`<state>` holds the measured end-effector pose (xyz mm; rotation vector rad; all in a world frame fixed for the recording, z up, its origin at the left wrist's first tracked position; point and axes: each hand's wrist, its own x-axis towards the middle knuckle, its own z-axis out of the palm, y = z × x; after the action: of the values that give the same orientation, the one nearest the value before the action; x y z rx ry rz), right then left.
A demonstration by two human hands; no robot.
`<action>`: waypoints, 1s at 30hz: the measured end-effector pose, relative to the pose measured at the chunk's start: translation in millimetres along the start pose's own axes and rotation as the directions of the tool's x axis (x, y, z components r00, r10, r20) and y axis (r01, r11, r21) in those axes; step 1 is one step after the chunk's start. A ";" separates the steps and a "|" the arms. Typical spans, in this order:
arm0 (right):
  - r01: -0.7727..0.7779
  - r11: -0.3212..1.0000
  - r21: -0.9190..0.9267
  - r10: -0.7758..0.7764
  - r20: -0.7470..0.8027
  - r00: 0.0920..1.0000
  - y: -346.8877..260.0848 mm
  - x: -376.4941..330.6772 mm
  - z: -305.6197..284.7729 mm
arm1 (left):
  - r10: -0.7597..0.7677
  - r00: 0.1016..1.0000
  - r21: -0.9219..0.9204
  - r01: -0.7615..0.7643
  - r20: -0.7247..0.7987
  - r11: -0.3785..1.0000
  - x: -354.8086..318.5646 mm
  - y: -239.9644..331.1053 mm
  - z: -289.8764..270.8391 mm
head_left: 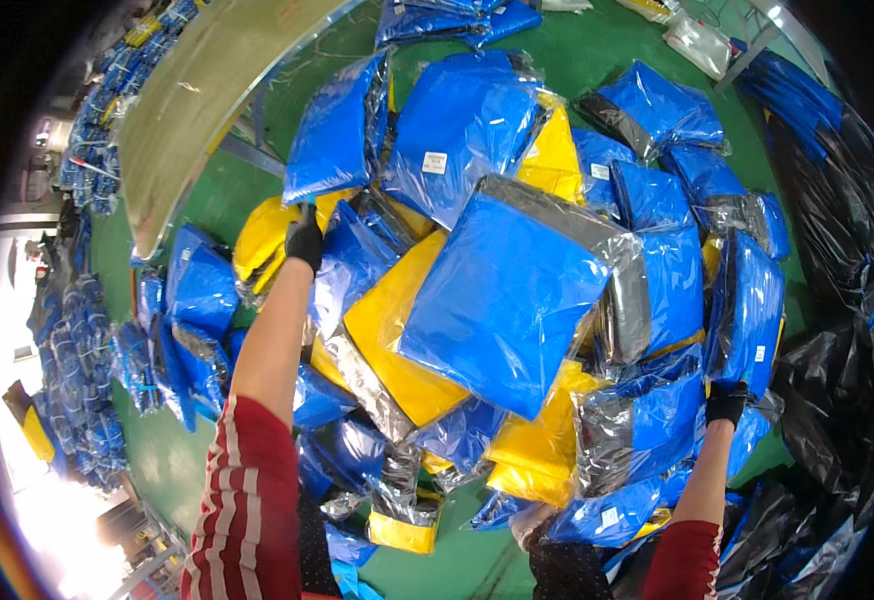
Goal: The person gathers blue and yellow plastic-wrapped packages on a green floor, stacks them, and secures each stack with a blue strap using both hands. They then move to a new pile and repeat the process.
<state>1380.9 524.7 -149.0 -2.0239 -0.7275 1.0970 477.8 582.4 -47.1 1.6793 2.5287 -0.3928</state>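
Observation:
My left hand [304, 240], in a dark glove with bare fingertips, grips the lower edge of a blue folded package [337, 130] in clear plastic, tilted up at the far left of the pile. At the right, my gloved right hand [727, 404] holds the lower end of another plastic-wrapped blue package [747, 310] with a small white label. Both hands' fingers are partly hidden against the plastic. Between my arms, a large blue package with a grey edge [517, 290] lies on top of the pile, over a yellow package [402, 335].
More blue, yellow and grey wrapped packages [657, 420] are heaped on the green floor [167, 460]. A pale curved table top [207, 100] stands at the upper left. Bundled blue packs [77, 380] line the left side. Black plastic sheeting [827, 390] lies along the right.

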 end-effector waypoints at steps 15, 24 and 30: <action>-0.029 0.813 0.581 0.200 -0.233 0.952 -193.3 -399.9 -29.2 | -0.037 0.914 -0.775 -0.320 -0.403 0.545 41.6 2.9 -16.0; -0.270 0.922 0.279 0.252 0.096 0.963 -263.2 -581.3 33.1 | -0.054 0.845 -0.777 0.463 0.533 -0.425 -386.9 -143.3 -137.5; -0.344 0.914 0.216 0.172 0.562 0.809 -256.9 -683.9 240.9 | -0.328 0.718 -0.677 0.265 0.614 -0.687 -518.0 -376.6 -188.8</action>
<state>807.8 244.1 280.6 -1.5795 -0.4959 1.8617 352.0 29.4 305.3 -0.3123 1.6097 1.6015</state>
